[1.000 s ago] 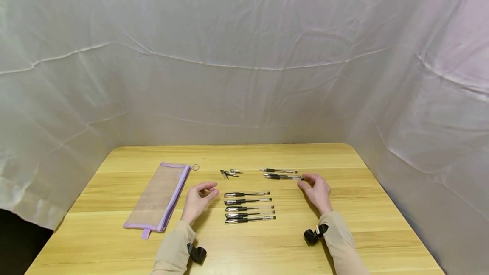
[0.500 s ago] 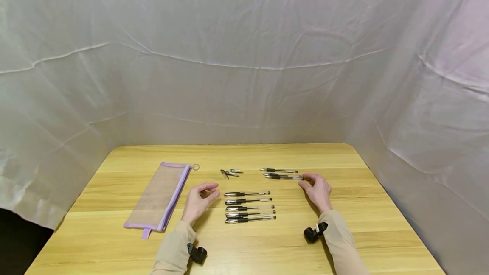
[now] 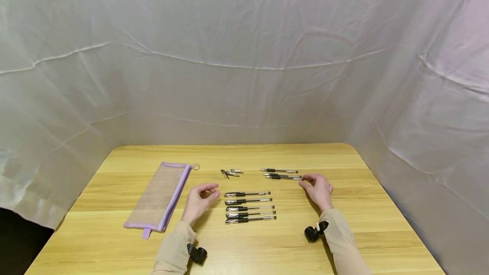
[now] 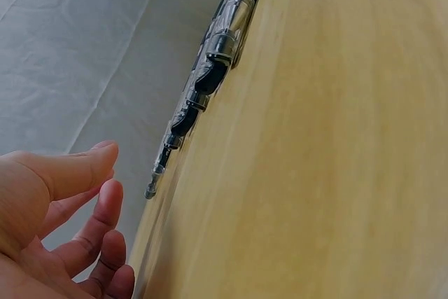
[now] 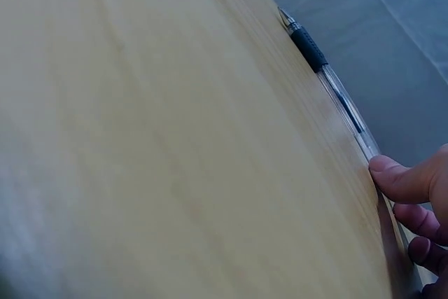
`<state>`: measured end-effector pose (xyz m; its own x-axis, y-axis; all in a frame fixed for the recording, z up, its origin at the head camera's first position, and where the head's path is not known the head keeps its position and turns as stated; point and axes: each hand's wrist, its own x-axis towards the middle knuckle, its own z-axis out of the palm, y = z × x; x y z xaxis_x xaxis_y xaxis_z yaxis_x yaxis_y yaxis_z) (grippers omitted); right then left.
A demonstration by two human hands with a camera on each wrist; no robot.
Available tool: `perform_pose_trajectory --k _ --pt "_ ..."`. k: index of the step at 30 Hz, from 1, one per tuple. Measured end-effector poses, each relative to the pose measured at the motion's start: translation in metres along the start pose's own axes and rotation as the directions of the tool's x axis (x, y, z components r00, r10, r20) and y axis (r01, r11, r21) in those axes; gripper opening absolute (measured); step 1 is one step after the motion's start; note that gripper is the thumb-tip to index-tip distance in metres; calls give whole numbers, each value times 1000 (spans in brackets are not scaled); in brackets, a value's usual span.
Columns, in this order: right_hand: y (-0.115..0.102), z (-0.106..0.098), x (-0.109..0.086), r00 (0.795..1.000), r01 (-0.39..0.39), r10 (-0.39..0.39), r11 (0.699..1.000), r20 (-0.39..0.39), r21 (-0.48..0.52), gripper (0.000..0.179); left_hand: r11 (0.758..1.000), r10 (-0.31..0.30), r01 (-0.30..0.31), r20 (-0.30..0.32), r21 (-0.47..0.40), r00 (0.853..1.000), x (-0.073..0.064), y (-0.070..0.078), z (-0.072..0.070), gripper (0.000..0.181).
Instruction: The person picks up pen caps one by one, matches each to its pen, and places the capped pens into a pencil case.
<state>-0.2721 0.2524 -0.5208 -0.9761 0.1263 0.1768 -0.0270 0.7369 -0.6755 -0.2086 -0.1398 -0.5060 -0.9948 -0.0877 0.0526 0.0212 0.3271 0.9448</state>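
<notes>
On the wooden table [image 3: 290, 241], several capped black gel pens [image 3: 248, 201] lie in a row, with clear barrels. My left hand [image 3: 199, 200] hovers beside their cap ends, fingers loosely curled, holding nothing; the left wrist view shows a gap between thumb and fingers. Farther back right lie three uncapped gel pens, tips to the left, one [image 3: 279, 170] apart from the other two. At the rear end of the nearer pair, my right hand [image 3: 317, 191] pinches a gel pen [image 5: 343, 99] between thumb and fingers. The fingers' far side is partly hidden.
Several loose pen caps [image 3: 230, 173] lie behind the capped row. A purple-edged mesh zip pouch [image 3: 156, 196] with a ring pull lies flat to the left of my left hand. Grey fabric [image 3: 244, 75] hangs round the table's back and sides.
</notes>
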Motion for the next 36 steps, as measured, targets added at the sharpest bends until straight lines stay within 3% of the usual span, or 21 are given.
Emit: perform_pose_trajectory --k 11,22,28,32,36 --pt "3 -2 2 998 65 -65 998 15 -16 6 1000 -3 3 0 11 1000 -1 1 1 28" --pt "-1 -4 -9 994 103 -102 994 -24 21 7 1000 -21 21 0 17 1000 0 0 1 29" --pt "-5 2 -15 998 59 -54 978 -33 200 10 1000 -14 14 -3 16 1000 -1 0 2 28" --pt "-9 5 -17 1000 20 -15 937 -15 348 16 1000 -12 12 0 10 1000 -1 0 2 28" --pt "-15 7 -20 999 -37 34 877 15 479 24 1000 -12 12 3 11 1000 -1 1 2 28"
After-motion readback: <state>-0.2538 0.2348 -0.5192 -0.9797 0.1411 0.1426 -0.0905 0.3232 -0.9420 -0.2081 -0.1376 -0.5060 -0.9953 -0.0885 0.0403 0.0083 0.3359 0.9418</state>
